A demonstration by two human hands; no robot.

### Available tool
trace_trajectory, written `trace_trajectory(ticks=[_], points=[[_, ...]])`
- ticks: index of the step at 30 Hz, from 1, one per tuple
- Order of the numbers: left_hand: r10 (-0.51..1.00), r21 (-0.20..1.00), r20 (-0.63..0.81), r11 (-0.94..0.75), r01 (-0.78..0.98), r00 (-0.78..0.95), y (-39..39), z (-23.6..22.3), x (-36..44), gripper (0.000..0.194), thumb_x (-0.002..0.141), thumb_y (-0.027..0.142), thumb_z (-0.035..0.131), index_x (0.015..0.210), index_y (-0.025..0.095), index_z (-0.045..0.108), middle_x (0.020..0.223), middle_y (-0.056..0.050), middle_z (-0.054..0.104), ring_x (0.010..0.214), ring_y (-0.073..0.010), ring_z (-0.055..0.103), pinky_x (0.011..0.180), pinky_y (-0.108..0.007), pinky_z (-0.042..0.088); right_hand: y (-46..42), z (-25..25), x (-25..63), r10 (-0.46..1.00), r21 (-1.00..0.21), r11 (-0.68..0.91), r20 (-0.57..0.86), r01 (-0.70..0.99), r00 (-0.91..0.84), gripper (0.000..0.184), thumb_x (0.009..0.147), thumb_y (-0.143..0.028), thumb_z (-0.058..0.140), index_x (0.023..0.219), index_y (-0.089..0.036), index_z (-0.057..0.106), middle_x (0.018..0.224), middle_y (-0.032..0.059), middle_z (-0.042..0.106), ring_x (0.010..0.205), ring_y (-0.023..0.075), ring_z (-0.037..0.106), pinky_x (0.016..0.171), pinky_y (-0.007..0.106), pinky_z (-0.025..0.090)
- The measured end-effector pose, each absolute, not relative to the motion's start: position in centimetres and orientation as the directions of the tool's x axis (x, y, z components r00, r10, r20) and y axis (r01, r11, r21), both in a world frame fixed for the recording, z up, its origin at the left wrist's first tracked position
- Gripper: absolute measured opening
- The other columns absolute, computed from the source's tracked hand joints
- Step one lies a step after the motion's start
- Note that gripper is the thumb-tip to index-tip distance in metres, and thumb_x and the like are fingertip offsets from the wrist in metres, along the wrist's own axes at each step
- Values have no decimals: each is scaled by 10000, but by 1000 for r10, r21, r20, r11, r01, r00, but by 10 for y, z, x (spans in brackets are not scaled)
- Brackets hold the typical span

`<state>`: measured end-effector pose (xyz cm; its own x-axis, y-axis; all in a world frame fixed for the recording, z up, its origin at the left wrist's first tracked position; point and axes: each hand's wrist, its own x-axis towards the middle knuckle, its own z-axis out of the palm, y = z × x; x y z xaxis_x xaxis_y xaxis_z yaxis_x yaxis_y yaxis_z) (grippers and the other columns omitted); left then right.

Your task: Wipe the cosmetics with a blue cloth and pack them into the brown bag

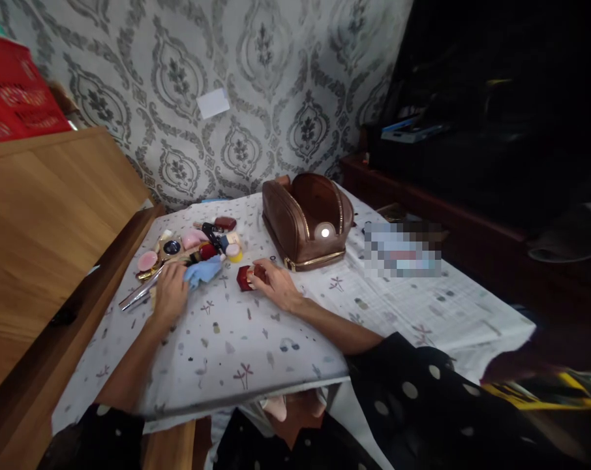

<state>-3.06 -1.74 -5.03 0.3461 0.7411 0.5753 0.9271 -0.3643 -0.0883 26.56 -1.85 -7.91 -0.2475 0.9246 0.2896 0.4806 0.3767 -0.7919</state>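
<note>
My right hand (278,286) is closed on a small dark red faceted bottle (243,279) with a gold-looking top, low over the tablecloth. To its left, my left hand (171,290) has its fingers curled at a crumpled light blue cloth (203,271); the fingertips are partly hidden. Just beyond that hand lies a pile of cosmetics: a pink round compact (147,261), a gold case with a dark round centre (171,247), and a dark red item (225,223). A silver tube (139,294) lies beside the left wrist. The brown leather toiletry bag (300,225) stands unzipped behind my right hand.
A white patterned tablecloth (276,352) covers the table. Right of the bag lies a blurred-out flat item (403,251). A wooden panel (51,215) borders the left side, with a red bag (21,91) above it. Patterned wallpaper (237,52) rises behind; a dark screen (501,117) stands right.
</note>
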Motion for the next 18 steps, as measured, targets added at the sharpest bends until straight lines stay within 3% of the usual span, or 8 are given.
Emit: trace_trajectory(ticks=[3, 9, 14, 18], points=[[721, 50, 644, -374, 926, 256, -11, -35, -13, 220, 933, 204, 379, 993, 175, 589, 1022, -112, 632, 985, -269, 554, 894, -418, 453, -18, -80, 264, 919, -770, 391, 301, 504, -254, 407, 931, -402, 545, 1249, -148, 553, 1079, 109, 676, 916, 208, 629, 853, 345, 462], [784, 62, 381, -550, 833, 490, 18, -54, 56, 249, 843, 94, 433, 978, 184, 622, 1010, -101, 627, 976, -254, 557, 898, -385, 457, -16, -80, 267, 900, -734, 433, 318, 523, -298, 408, 920, -393, 570, 1253, -159, 547, 1106, 106, 672, 971, 221, 639, 876, 354, 468], [790, 104, 400, -544, 833, 465, 58, -73, 78, 221, 824, 101, 466, 945, 174, 636, 1080, -114, 627, 1042, -261, 560, 937, -400, 453, -17, -75, 269, 890, -731, 450, 323, 513, -322, 478, 872, -384, 632, 1277, -148, 536, 1136, 111, 665, 997, 235, 638, 896, 364, 470], [803, 147, 427, -515, 844, 415, 68, -72, 79, 176, 820, 129, 477, 879, 178, 635, 990, -110, 649, 991, -263, 588, 881, -386, 472, -18, -72, 270, 886, -730, 455, 315, 510, -341, 531, 854, -379, 655, 1306, -136, 520, 1155, 121, 652, 998, 244, 632, 903, 375, 471]])
